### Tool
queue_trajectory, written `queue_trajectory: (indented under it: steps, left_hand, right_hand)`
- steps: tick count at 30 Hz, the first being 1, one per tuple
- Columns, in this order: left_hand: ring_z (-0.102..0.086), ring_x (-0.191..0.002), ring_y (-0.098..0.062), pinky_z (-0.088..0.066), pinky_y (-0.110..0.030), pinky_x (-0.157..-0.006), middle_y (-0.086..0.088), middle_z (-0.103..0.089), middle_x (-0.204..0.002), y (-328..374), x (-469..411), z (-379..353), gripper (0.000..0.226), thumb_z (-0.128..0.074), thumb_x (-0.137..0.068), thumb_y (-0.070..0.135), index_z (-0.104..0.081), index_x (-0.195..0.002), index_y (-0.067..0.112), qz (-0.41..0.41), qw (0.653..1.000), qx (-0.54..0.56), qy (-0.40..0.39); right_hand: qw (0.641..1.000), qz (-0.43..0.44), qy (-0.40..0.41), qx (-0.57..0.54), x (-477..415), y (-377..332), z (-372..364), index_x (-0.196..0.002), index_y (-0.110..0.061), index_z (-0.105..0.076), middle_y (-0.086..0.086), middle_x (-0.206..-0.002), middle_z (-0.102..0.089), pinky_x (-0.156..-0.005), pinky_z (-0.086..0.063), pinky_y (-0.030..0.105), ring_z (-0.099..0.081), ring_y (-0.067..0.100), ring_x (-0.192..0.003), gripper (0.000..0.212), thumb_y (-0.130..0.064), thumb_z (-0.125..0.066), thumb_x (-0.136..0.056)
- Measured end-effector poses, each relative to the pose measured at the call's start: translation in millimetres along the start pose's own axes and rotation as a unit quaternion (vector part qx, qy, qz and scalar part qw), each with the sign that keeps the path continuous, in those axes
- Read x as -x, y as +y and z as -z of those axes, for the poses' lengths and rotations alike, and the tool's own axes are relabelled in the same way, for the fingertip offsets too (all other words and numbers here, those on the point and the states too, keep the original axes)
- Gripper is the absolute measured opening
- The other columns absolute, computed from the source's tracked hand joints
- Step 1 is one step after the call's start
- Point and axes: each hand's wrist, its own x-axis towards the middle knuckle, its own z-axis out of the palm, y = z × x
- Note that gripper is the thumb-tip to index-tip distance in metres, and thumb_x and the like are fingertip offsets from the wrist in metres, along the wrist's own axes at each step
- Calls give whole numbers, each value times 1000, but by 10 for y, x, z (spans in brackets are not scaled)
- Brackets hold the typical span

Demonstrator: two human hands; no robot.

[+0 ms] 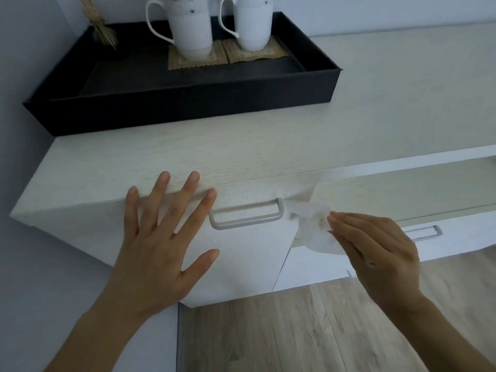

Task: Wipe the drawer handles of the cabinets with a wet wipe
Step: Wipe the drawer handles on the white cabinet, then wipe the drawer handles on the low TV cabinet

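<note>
A pale wooden cabinet (241,157) fills the middle of the view. Its left drawer front carries a silver bar handle (247,214). My left hand (163,232) lies flat on that drawer front just left of the handle, fingers spread, with the fingertips at the top edge. My right hand (375,251) pinches a crumpled white wet wipe (314,226), which touches the right end of the handle. A second drawer to the right stands pulled out, and its own silver handle (426,233) shows partly behind my right hand.
A black tray (188,103) sits on the cabinet top at the back left, holding two white mugs (188,25) on woven mats and dried stalks (99,28). The grey wall lies to the left. Wood floor (295,331) runs below the drawers.
</note>
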Motion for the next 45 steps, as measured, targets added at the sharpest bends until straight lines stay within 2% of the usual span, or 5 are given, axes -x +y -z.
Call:
queue_trajectory:
  steps: [10, 24, 31, 36, 45]
  left_hand:
    - [-43, -130, -24, -25, -47, -108, -1, -45, -141, 1155, -1040, 1120, 60, -21, -95, 56, -35, -142, 20, -131, 987, 91, -34]
    - [-64, -99, -29, -42, -44, -90, -7, -68, -112, 5755, -2105, 3675, 51, -44, -88, 44, -57, -125, 12, -372, 891, 247, 84]
    - [-51, -104, -13, -42, -22, -88, 0, -69, -108, 8475, -2086, 4134, 57, -35, -84, 51, -62, -120, 17, -524, 802, 279, 65]
    - [-57, -113, -22, -39, -34, -95, 1, -63, -122, 10722, -2173, 4511, 73, -23, -78, 61, -57, -128, 21, -606, 721, 333, 53]
    - [-63, -105, -25, -38, -37, -95, -6, -67, -114, 14828, -1521, 5792, 66, -30, -81, 58, -61, -123, 17, -758, 551, 339, 80]
  right_hand:
    - [983, -129, 56, 116, 64, 409, 1982, -83, 0, -74, 5, -87, -72, -77, -46, 22, -59, 10, -85, 19, -14, -61, -85]
    - [870, -299, 150, 362, 1050, 667, 6794, -90, -4, -72, 1, -90, -69, -70, -51, 27, -61, 10, -82, 17, -17, -61, -88]
    - [787, -361, 147, 478, 2367, 1051, 8641, -86, -6, -71, 1, -87, -71, -62, -52, 39, -65, 22, -75, 7, -10, -66, -85]
    - [719, -405, 166, 541, 3353, 1617, 10082, -91, -5, -72, 1, -94, -71, -67, -54, 38, -67, 18, -83, 10, -9, -67, -84]
    - [512, -485, 206, 678, 5004, 1945, 12794, -94, -5, -71, 1, -91, -72, -77, -51, 15, -64, 8, -83, 13, -10, -65, -83]
